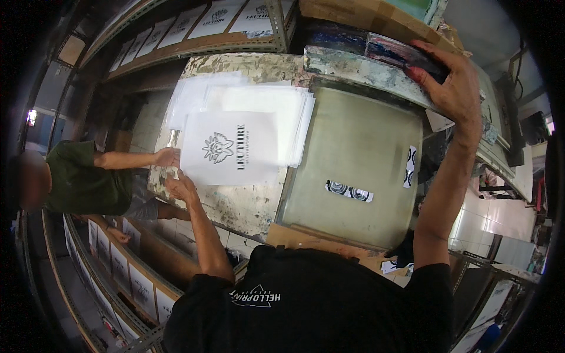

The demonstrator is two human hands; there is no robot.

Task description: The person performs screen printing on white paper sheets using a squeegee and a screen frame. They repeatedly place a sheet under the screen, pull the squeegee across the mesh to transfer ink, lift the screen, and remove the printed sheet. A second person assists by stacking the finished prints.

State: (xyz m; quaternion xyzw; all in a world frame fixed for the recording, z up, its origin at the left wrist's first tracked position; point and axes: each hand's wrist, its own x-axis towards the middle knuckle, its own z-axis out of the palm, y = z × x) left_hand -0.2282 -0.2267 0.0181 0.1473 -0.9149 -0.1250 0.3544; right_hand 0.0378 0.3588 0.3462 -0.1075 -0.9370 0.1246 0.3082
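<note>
My left hand (181, 187) is closed at the near left corner of a white sheet (259, 159) printed with a black winged emblem and lettering. The sheet lies over a loose pile of white sheets (294, 117) on a stained, pale board (247, 206). A co-worker's hand (167, 157) reaches the same sheet's left edge, just beyond mine. At the far right, my right hand (456, 82) curves around a dark, ink-smeared block (400, 53), thumb on the near side. Red ink stains its fingertips. The block's exact kind is unclear.
Beside the sheets, a framed greenish-grey panel (353, 141) bears two patterned strips, one of them a black-and-white strip (349, 191). A paint-caked bar (335, 62) runs along its far side. Racks of printed sheets (220, 17) stand far left and near left. The co-worker (88, 179) stands at left.
</note>
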